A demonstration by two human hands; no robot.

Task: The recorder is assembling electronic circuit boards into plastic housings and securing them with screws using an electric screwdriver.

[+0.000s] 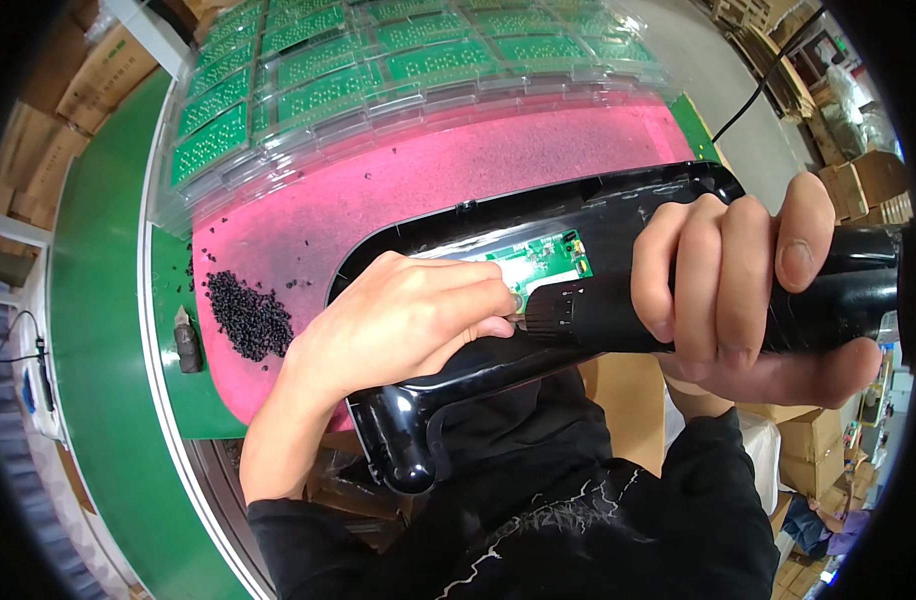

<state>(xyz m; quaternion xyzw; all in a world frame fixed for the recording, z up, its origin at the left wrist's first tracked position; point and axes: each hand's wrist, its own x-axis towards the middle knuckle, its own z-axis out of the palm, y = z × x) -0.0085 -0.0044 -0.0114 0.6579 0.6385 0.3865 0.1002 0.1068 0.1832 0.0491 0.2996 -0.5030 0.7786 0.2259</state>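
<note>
A long, glossy black plastic housing (618, 225) lies tilted across the front of the pink mat, with a rounded stub at its lower left. Set in its recess is a green circuit board (550, 262) with small parts at its right end. My left hand (408, 315) reaches over the housing, thumb and fingers pinched together at the board's lower edge. A small greyish bit shows at those fingertips, too covered to name. Beside them sits a ribbed black piece (553, 312). Wrapped round the housing's narrower right part is my right hand (728, 285), fingers on top and thumb at the upper right.
Clear plastic trays (408, 95) of green circuit boards fill the back of the pink mat (378, 170). A pile of small black pieces (246, 315) lies at left, near a dark-handled tool (187, 340) on the green table (108, 300). Cardboard boxes (813, 445) stand at right.
</note>
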